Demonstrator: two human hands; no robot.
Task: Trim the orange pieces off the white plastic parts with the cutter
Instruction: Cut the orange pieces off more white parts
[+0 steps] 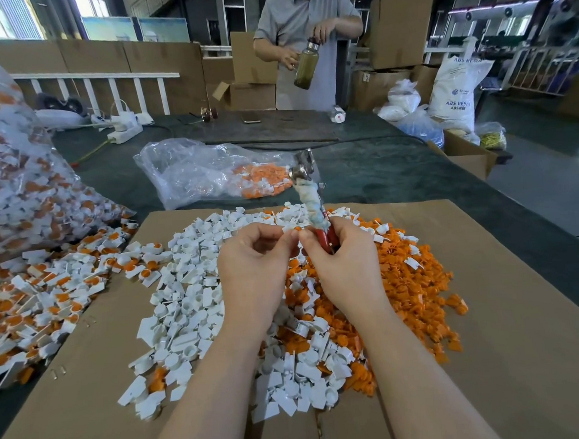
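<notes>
Head view: left hand point(253, 254) pinches small white part point(288, 228) w/ curled fingers, above piles. Right hand point(341, 250) grips cutter point(313, 198) by red handles, jaws pointing up; fingertips touch the part. White pile point(185, 300) left, orange pile point(417, 280) right, both on cardboard point(503, 359).

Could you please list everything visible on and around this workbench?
white parts: heap, white, cardboard centre
orange pieces: heap, orange, cardboard right
untrimmed parts: heap, white-and-orange, left
cardboard sheet: one, brown, on the bench
big bag: one, clear, far left
small bag: one, clear, behind the cardboard
bottle: one, held by a person opposite
cutter: one, red handles, wrapped shaft, gripped by the right hand
left hand: fingers pinch a small white part
right hand: centre
</notes>
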